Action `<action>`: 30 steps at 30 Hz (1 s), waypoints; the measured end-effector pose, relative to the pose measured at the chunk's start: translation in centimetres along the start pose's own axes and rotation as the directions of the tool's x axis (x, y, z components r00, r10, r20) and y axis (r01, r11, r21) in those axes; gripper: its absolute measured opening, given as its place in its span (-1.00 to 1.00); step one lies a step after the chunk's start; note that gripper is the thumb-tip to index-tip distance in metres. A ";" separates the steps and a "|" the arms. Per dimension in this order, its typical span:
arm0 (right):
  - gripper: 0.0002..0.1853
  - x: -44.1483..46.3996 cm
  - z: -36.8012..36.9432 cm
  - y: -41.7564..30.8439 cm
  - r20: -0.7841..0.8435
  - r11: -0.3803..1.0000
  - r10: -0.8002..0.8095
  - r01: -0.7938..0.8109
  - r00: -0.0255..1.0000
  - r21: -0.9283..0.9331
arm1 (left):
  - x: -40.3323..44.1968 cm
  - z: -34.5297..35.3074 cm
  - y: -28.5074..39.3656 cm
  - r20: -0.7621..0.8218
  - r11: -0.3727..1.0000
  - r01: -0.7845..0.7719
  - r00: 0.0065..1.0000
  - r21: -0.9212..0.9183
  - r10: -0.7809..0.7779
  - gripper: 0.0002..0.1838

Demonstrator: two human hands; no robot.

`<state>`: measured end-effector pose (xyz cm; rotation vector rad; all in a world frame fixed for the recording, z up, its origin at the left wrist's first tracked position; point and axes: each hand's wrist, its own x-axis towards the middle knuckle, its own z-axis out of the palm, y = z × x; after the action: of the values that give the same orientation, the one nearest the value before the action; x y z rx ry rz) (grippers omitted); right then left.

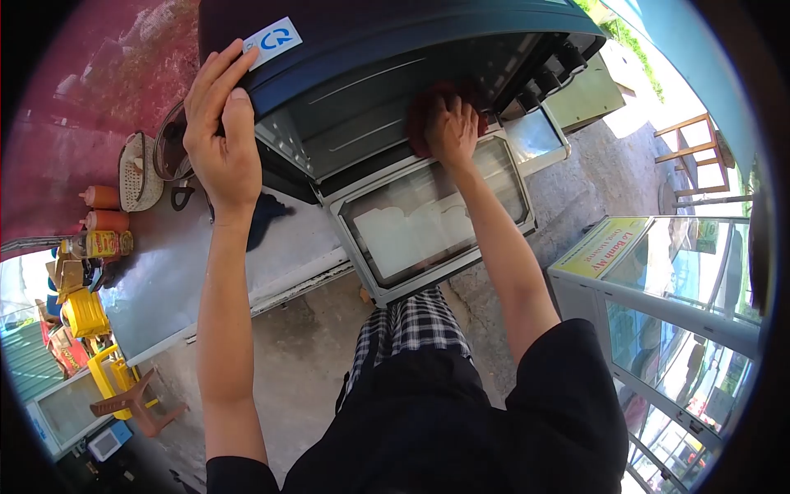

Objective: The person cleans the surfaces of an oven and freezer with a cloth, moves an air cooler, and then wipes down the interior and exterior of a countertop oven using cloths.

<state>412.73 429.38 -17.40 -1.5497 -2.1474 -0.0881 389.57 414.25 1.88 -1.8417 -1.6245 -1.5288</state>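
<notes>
A black oven [362, 90] stands before me with its glass door [428, 218] folded down. My right hand [451, 132] presses a dark red cloth [420, 123] inside, near the lower front edge of the opening; its fingers are bent over the cloth. My left hand [224, 123] rests on the oven's upper left corner, fingers stretched out, beside a white sticker [278, 41] with blue marks. Control knobs [547, 81] line the oven's right side. The oven's far inner part is in shadow.
A metal table [156, 288] extends left, with a white basket [141, 173], orange-red bottles [103, 197] and a jar [103, 244]. A glass cabinet [650, 288] with a yellow sign stands right. A wooden stool [699, 156] is at upper right, a brown chair [140, 405] at lower left.
</notes>
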 end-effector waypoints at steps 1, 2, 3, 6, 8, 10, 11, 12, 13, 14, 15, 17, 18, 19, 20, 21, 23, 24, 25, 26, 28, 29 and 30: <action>-0.72 -1.0 -0.1 -2.1 0.008 0.998 -0.055 0.055 0.998 0.017 | -0.1 -0.1 -0.1 0.001 1.000 0.010 1.000 -0.007 -0.010 -0.62; -0.73 -2.2 -0.4 -4.4 0.008 0.994 -0.099 0.099 0.995 0.037 | 0.1 0.0 -0.1 0.009 1.000 0.008 1.000 -0.017 -0.008 -0.62; -0.69 -3.4 -0.9 -6.5 0.054 0.981 -0.135 0.126 0.989 0.148 | 0.3 0.1 0.0 0.017 1.000 -0.015 1.000 -0.024 0.015 -0.62; -0.64 -7.1 -2.3 -11.7 0.139 0.901 -0.267 0.196 0.954 0.386 | 0.0 -0.1 0.4 0.011 1.000 0.005 1.000 0.007 -0.005 -0.62; -0.61 -9.4 -2.5 -14.6 0.140 0.881 -0.327 0.247 0.935 0.403 | 0.2 -0.1 0.6 0.023 1.000 0.008 1.000 0.000 -0.008 -0.63; -0.60 -11.7 -3.5 -14.4 0.031 0.871 -0.301 0.261 0.953 0.417 | 0.2 -0.2 0.5 0.034 1.000 -0.021 0.999 0.011 0.021 -0.63; -0.59 -12.2 -4.0 -13.9 -0.062 0.859 -0.282 0.281 0.957 0.427 | 0.2 -0.2 0.4 0.037 0.999 -0.026 0.999 0.023 0.025 -0.62; -0.59 -12.1 -4.7 -12.5 -0.073 0.862 -0.272 0.277 0.960 0.426 | 0.2 -0.2 0.3 0.038 0.999 -0.025 0.999 0.037 0.023 -0.62; -0.54 -12.3 -5.8 -10.1 -0.059 0.797 -0.438 0.418 0.897 0.437 | 0.2 -0.2 0.3 0.037 1.000 -0.019 0.999 0.017 0.018 -0.62; -0.49 -12.7 -6.7 -7.6 -0.044 0.708 -0.590 0.543 0.806 0.452 | 0.0 -0.2 0.4 0.042 1.000 -0.023 0.999 0.014 0.022 -0.62; -0.47 -12.5 -6.9 -5.2 -0.058 0.763 -0.552 0.532 0.832 0.368 | 0.0 -0.2 0.3 0.041 0.999 -0.024 0.999 0.023 0.023 -0.63; -0.43 -10.6 -7.3 -0.1 -0.084 0.868 -0.403 0.410 0.911 0.279 | 0.2 -0.3 0.3 0.046 0.999 -0.030 0.999 0.037 0.028 -0.63; -0.46 -9.8 -7.4 2.4 -0.131 0.919 -0.289 0.313 0.948 0.241 | 0.2 -0.2 0.4 0.038 1.000 -0.015 0.999 0.027 0.014 -0.64; -0.48 -8.8 -6.7 5.2 -0.180 0.957 -0.197 0.229 0.964 0.178 | 0.1 -0.1 0.5 0.034 1.000 -0.004 0.999 0.014 0.004 -0.64; -0.50 -8.4 -6.1 7.0 -0.233 0.985 -0.101 0.131 0.967 0.115 | 0.1 -0.1 0.6 0.050 1.000 -0.011 0.999 0.008 0.011 -0.64; -0.50 -8.4 -6.0 7.3 -0.233 0.987 -0.083 0.112 0.969 0.115 | 0.1 -0.1 0.6 0.046 1.000 -0.003 0.999 0.007 0.002 -0.64; -0.53 -9.1 -5.5 7.2 -0.331 0.990 0.122 -0.093 0.936 0.103 | 0.2 -0.1 0.4 0.048 1.000 0.005 0.999 -0.005 -0.005 -0.64; -0.53 -10.4 -5.8 5.6 -0.313 0.989 0.142 -0.121 0.939 0.085 | 0.2 0.0 0.3 0.061 1.000 -0.004 0.998 -0.010 0.005 -0.64; -0.54 -12.4 -6.2 3.3 -0.295 0.987 0.161 -0.147 0.942 0.068 | 0.2 -0.1 0.3 0.058 1.000 -0.006 0.998 -0.012 0.006 -0.64; -0.54 -14.8 -6.8 0.9 -0.242 0.988 0.131 -0.108 0.961 0.107 | 0.2 -0.1 0.2 0.054 1.000 -0.005 0.999 -0.015 0.006 -0.64; -0.54 -20.1 -8.3 -3.5 -0.130 0.972 -0.002 0.033 0.991 0.233 | 0.3 0.0 -0.1 0.067 1.000 -0.008 0.998 -0.025 0.010 -0.64; -0.54 -22.5 -9.1 -5.2 -0.064 0.958 -0.078 0.093 0.995 0.271 | 0.4 0.0 0.1 0.070 1.000 -0.003 0.998 -0.029 0.005 -0.63; -0.51 -24.2 -10.0 -6.3 -0.009 0.947 -0.141 0.138 0.990 0.290 | 0.5 -0.1 0.5 0.070 1.000 0.000 0.998 -0.031 0.002 -0.62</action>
<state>416.28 402.64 -17.35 -1.2338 -2.1641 0.1833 389.84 414.28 2.50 -1.9327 -1.6392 -1.5134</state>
